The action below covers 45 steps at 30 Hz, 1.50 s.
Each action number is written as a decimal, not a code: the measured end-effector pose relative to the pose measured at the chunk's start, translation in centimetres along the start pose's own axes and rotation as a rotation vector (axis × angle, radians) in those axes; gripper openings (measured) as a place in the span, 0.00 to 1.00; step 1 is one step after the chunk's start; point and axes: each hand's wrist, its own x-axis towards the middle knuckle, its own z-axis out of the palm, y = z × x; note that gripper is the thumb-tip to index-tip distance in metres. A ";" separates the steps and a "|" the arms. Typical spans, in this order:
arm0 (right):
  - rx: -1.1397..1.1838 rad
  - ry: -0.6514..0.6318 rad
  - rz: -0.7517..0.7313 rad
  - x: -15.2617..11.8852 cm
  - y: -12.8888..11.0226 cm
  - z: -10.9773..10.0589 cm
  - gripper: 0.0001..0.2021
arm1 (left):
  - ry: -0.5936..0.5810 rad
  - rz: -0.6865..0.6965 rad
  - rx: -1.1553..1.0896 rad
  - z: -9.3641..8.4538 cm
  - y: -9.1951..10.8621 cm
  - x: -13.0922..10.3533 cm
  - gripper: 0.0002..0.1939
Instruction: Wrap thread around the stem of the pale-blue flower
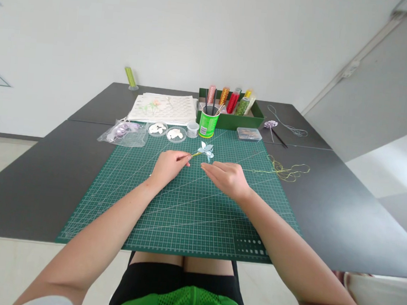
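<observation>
A pale blue flower point(206, 151) with a yellow-green stem lies over the green cutting mat point(182, 226), its petals spread to the right. My left hand point(170, 167) pinches the end of the stem between thumb and fingers. Just right of and below the petals is my right hand point(227, 177), its fingers pressed together; whatever they hold, if anything, is too small to make out. A thin yellow-green thread point(287, 170) runs from near my right hand to a loose tangle on the right.
Behind the flower stands a green can point(209, 124) with sticks and tools. A dark green box point(227, 121) holds thread spools. White pieces fill two round dishes point(157, 129), beside a plastic bag point(125, 134). Papers point(162, 108), a clear case point(249, 134) and a purple flower point(270, 124) lie farther back.
</observation>
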 end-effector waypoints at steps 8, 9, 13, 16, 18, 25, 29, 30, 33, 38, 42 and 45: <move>-0.149 0.193 -0.026 1.1 -0.2 -1.4 0.12 | -0.148 0.191 0.053 0.5 0.8 -0.8 0.15; -0.156 0.202 -0.016 1.1 -0.1 -1.5 0.12 | -0.171 0.212 0.070 0.5 0.9 -0.9 0.16; -0.159 0.221 0.030 0.9 0.5 -1.7 0.12 | -0.225 0.290 0.142 0.4 1.3 -1.3 0.18; -0.145 0.212 0.065 0.7 0.9 -1.6 0.11 | -0.260 0.333 0.187 0.3 1.5 -1.5 0.18; -0.116 0.201 0.086 0.6 1.2 -1.5 0.11 | -0.282 0.350 0.211 0.3 1.5 -1.5 0.16; 0.045 0.122 0.207 0.1 2.0 -0.8 0.13 | -0.351 0.438 0.261 0.5 1.7 -1.9 0.14; 0.126 0.069 0.294 -0.4 2.7 -0.3 0.12 | -0.371 0.474 0.232 0.6 1.9 -2.1 0.14; 0.141 0.053 0.315 -0.5 2.9 -0.1 0.11 | -0.370 0.481 0.220 0.6 2.0 -2.1 0.14; 0.194 0.015 0.366 -0.8 3.4 0.3 0.11 | -0.361 0.488 0.177 0.6 2.0 -2.2 0.14; 0.294 -0.050 0.435 -1.3 4.1 1.1 0.10 | -0.331 0.486 0.116 0.5 2.0 -2.4 0.15; 0.357 -0.061 0.437 -1.4 4.2 1.8 0.10 | -0.267 0.498 0.064 0.4 2.1 -2.5 0.15; 0.376 -0.106 0.446 -1.4 4.1 2.1 0.12 | -0.202 0.468 0.061 0.2 2.2 -2.5 0.15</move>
